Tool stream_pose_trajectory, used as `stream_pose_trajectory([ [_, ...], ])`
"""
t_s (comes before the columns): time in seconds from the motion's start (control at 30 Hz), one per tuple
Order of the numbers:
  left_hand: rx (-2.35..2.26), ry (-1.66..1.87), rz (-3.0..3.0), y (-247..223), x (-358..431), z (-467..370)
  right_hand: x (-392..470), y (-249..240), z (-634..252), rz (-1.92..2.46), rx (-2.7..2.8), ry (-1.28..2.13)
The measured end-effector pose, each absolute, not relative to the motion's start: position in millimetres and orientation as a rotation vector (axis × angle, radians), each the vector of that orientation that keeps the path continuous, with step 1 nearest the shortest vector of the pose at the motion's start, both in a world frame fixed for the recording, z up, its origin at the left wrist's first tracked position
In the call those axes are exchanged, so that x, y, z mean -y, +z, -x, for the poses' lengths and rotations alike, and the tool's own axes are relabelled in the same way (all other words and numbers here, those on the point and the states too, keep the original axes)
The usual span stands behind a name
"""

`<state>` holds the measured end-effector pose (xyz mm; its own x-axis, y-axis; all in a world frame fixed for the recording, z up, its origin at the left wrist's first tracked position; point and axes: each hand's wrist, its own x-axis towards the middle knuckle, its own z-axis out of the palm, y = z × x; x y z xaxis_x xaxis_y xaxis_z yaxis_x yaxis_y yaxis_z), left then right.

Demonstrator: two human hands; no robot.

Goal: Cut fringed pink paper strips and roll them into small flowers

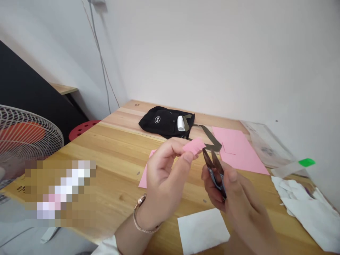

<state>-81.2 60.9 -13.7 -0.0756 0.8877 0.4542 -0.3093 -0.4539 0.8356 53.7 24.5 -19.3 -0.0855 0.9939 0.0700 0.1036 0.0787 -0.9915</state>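
A small piece of pink paper (pixel 194 146) with short cuts along its lower right edge is pinched between the thumb and fingers of my left hand (pixel 168 173). My right hand (pixel 239 198) is wrapped round a pair of scissors (pixel 217 171), whose dark blades are parted and point up beside the paper's right end. Behind my left hand, part of another pink sheet (pixel 143 178) shows. A larger pink sheet (pixel 241 150) with a cut in it lies farther back on the right. Below my hands is a white paper rectangle (pixel 203 230).
On the wooden table (pixel 114 141), a black bag (pixel 164 122) with a white roll (pixel 180 123) lies near the wall. White paper scraps (pixel 305 212) and clear plastic with a green tab (pixel 307 162) are at right. A fan (pixel 29 131) and red stool (pixel 82 128) stand left.
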Motion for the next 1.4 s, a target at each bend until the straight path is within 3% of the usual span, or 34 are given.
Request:
stream_pose_trajectory([
  [0.37, -0.695, 1.564, -1.464, -12.3, -60.2, 80.8, -22.0, -12.0, -46.1, 1.147, 1.378, 1.173],
  [0.77, -0.698, 1.483, -1.476, -11.0, -59.4, 80.7, -26.8, -10.3, -51.3, 0.89, 1.278, 1.56],
  [1.4, -0.721, 1.554, -1.468, -10.3, -60.1, 79.4, -24.7, -8.7, -51.5, 0.96, 1.287, 1.553],
])
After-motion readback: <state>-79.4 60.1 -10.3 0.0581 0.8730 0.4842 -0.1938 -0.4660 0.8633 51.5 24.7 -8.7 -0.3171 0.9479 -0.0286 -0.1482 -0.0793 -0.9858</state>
